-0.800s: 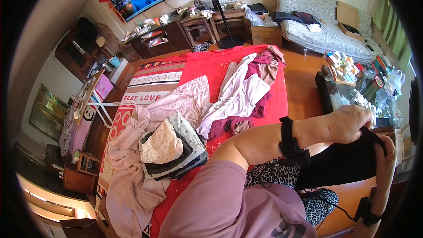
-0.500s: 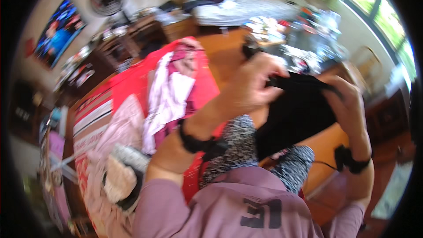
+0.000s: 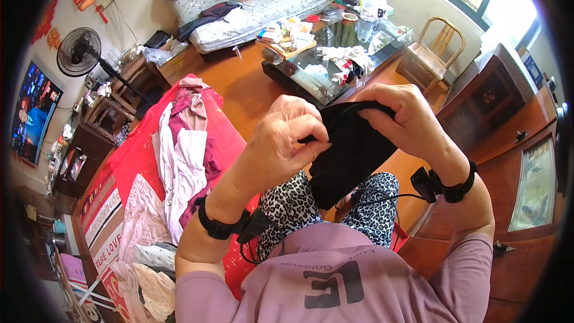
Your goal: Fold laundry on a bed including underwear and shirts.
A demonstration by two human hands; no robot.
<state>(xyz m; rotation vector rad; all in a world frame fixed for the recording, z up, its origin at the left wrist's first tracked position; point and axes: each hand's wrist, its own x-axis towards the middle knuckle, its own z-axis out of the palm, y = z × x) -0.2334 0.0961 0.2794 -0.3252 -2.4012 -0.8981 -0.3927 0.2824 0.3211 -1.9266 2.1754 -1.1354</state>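
A black cloth garment point(image 3: 350, 149) hangs in front of my lap, stretched between my two hands by its upper edge; its exact kind does not show. My left hand point(image 3: 293, 128) pinches its upper left corner, thumb against curled fingers. At the upper right my right hand point(image 3: 403, 113) grips the same edge, the thumb on the near side. Below, the cloth drops between my knees in leopard-print trousers point(image 3: 287, 206). Each wrist wears a black strap with a small device; a cable point(image 3: 388, 194) runs from the right one.
To my left, a red cloth point(image 3: 134, 149) bears a pile of white, pink and maroon clothes point(image 3: 185, 143), with more garments point(image 3: 152, 287) nearer me. Ahead stand a cluttered glass coffee table point(image 3: 281, 75), sofa point(image 3: 263, 27) and bamboo chair point(image 3: 430, 60). A wooden cabinet point(image 3: 508, 161) is at right.
Both hands and the black garment have shifted left in the view as my head turned right. My hands still hold the garment, now more level with each other.
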